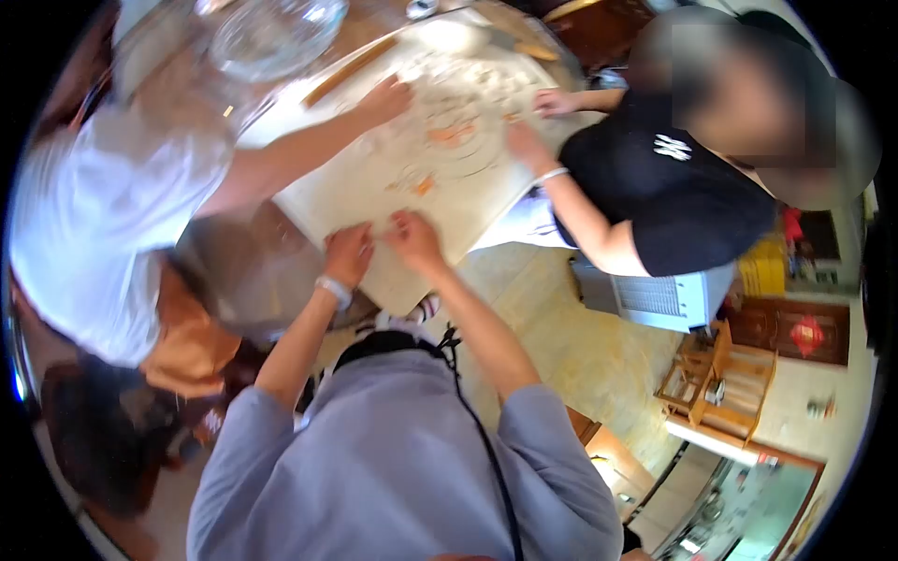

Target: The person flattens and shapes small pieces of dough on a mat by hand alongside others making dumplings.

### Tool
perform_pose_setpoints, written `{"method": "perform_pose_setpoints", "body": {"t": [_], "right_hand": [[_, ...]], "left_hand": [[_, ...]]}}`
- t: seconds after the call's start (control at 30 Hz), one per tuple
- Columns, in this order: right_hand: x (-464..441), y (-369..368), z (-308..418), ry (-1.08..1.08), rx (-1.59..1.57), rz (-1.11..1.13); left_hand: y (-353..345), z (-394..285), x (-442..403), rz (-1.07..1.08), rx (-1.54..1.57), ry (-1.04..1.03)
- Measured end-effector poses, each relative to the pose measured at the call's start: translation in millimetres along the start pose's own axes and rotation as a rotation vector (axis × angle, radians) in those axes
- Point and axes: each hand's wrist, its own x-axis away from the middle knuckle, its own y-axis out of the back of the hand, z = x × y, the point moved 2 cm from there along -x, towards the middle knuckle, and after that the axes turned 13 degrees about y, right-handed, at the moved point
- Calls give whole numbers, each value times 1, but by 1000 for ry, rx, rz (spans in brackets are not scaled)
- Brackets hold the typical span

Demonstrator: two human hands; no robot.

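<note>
Both my hands are over the near corner of a pale board point(318, 192). My left hand point(349, 252), with a light band at the wrist, has its fingers bent together. Close beside it on the right, my right hand point(414, 240) has curled fingers as well. Whatever lies between the fingertips is too small and blurred to name. Just beyond my hands are small orange bits point(426, 185). Farther up the board lies a larger orange patch point(452, 134), with many small whitish pieces point(477, 79) behind it.
At the left, a person in white point(122, 224) reaches over the board. A person in black point(655, 178) works at the right. A glass bowl point(281, 37) and a wooden rolling pin point(348, 72) are at the back left. A knife-like tool point(524, 47) lies at the far corner.
</note>
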Motion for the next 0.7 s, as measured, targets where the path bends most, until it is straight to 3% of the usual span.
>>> {"method": "perform_pose_setpoints", "body": {"t": [0.03,0.1,0.27,0.47,0.57,0.7], "right_hand": [[-5,1,-14,35,161,-47],[-11,8,-16,-133,131,28],[-22,12,6,-187,367,175],[-35,10,-28,-248,254,290],[-35,9,6,-193,490,273],[-39,13,-7,-168,381,347]], "left_hand": [[-1,0,1,-25,-6,-29],[-1,-4,1,-14,-32,-11],[3,-13,9,-10,-70,-7],[1,-13,10,34,-71,19],[-4,-8,9,-74,-88,-40],[-2,-8,5,-40,-87,-19]]}}
